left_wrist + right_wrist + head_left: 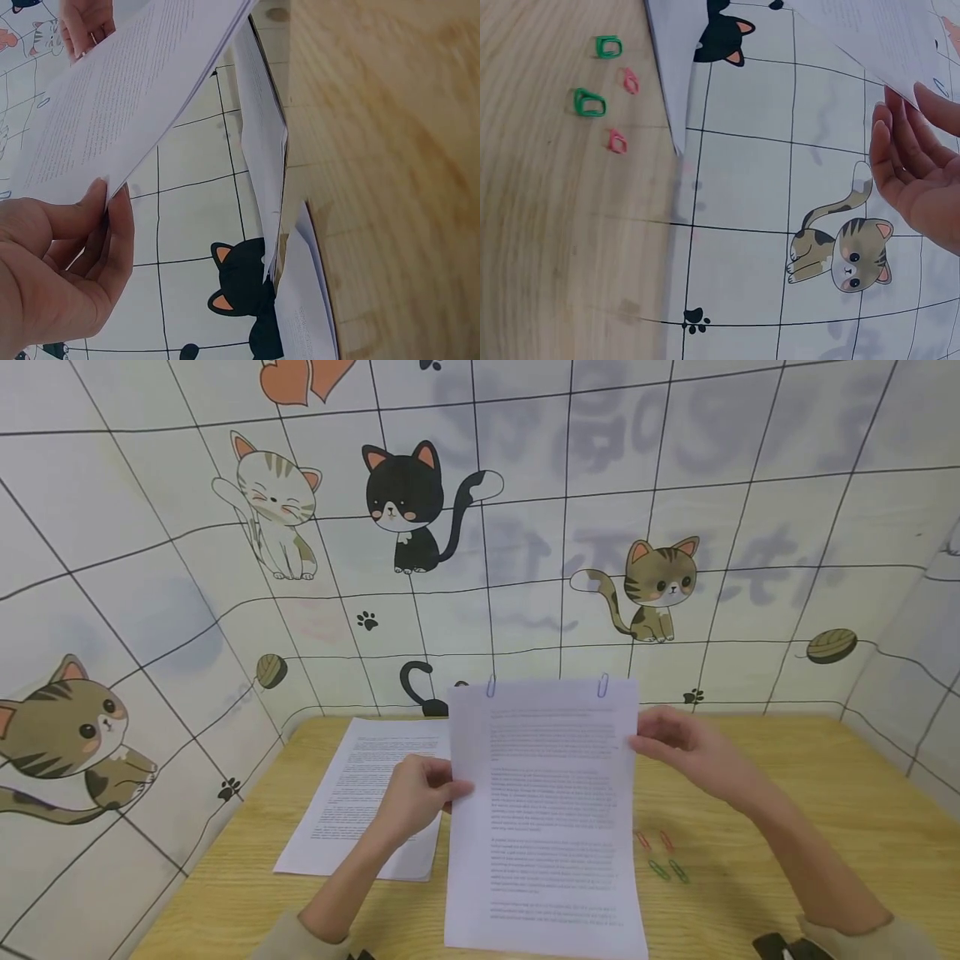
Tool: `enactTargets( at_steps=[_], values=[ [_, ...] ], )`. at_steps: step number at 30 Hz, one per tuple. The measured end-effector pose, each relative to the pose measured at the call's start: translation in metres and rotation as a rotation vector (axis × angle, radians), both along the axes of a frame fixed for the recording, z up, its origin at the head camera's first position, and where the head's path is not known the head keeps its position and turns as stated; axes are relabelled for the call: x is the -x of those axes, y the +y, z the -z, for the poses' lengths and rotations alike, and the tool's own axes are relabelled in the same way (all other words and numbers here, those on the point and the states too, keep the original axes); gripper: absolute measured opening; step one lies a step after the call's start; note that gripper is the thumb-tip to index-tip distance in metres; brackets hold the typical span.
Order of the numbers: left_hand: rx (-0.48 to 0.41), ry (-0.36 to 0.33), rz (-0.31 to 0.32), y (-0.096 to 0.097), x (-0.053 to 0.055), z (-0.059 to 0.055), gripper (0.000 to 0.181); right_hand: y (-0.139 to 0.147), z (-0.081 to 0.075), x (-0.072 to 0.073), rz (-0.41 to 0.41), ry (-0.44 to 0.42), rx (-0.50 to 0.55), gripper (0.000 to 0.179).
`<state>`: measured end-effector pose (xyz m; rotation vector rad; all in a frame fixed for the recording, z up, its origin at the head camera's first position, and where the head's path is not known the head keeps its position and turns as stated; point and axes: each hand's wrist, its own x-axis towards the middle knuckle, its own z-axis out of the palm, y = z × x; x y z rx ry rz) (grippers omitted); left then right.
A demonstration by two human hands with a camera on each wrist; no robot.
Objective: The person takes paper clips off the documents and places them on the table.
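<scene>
A thin sheaf of printed paper (546, 827) is held upright above the wooden table, its text side facing me. Two pale purple paper clips, one near the left corner (491, 686) and one near the right (603, 685), sit on its top edge. My left hand (416, 797) pinches the left edge around mid-height, thumb in front and fingers behind. Higher up on the opposite edge, my right hand (686, 752) pinches the paper between thumb and fingers. The left wrist view shows layered sheet edges above the left hand's thumb (94, 201).
Another stack of printed sheets (360, 802) lies on the table (240, 852) to the left, partly behind my left hand. Several loose paper clips (667, 841), pink and green, lie right of the held sheaf. A wall covering with cartoon cats (405, 493) stands behind the table.
</scene>
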<state>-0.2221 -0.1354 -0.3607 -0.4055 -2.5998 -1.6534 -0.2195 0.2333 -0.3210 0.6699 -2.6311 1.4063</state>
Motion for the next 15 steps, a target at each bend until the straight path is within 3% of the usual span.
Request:
enactTargets(
  at_steps=[5,15],
  values=[
    [0.028,0.035,0.003,0.001,-0.001,0.0,0.005,-0.002,-0.011,-0.001,0.022,0.036,0.076,0.027],
    [0.039,0.077,0.015,0.002,-0.003,0.001,0.003,-0.009,-0.019,-0.004,0.092,0.138,0.116,0.024]
  ],
)
